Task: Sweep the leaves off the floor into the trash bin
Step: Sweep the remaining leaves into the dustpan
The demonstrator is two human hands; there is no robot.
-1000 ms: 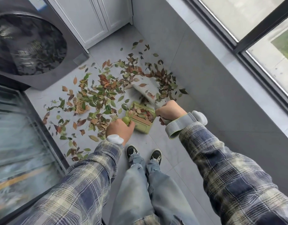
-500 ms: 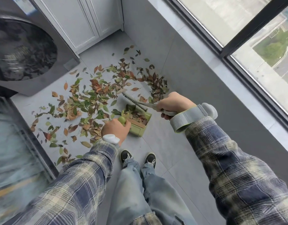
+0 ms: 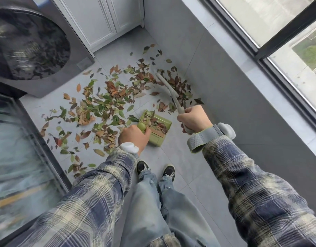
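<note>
Head view: left hand (image 3: 134,138) clenched round handle of green dustpan (image 3: 159,139). Pan down at grey tile floor (image 3: 180,157), some leaves inside. Right hand (image 3: 194,120) grasps pale hand brush (image 3: 168,90), far end in leaf clump beside grey wall (image 3: 224,86). Leaves (image 3: 103,107), green and brown, scattered on floor between washing machine (image 3: 29,50) and wall, thickest just left of dustpan. Sneakers (image 3: 168,171) near dustpan.

Bright daylight via window (image 3: 271,24) at right, soft shadows, wide-angle edge warp, blurred left edge
</note>
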